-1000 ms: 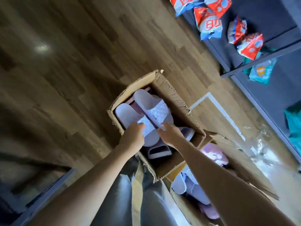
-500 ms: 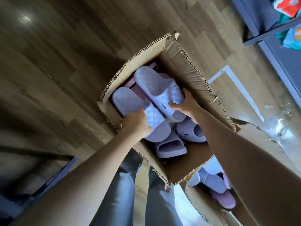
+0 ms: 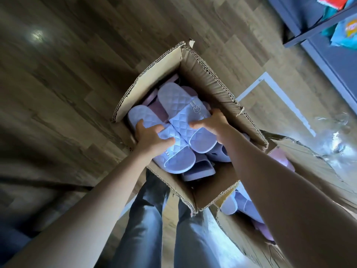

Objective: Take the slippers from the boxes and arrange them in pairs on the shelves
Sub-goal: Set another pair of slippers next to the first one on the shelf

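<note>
Our L hand [image 3: 152, 140] grips a lilac quilted slipper [image 3: 177, 161] at its strap, fingers curled round it. R hand [image 3: 214, 124] holds a 2nd slipper [image 3: 179, 97] likewise, thumb on the strap. The two touch side by side inside the open cardboard box [image 3: 208, 78], atop other slippers [image 3: 199, 171] by its near wall. A second box [image 3: 309, 171] touches its right corner.

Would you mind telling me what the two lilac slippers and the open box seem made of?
Lilac slippers: probably moulded foam or rubber, matte, judging by the embossed quilted surface. Open box: brown corrugated cardboard, dull; fluting shows along its ragged edges.
</note>
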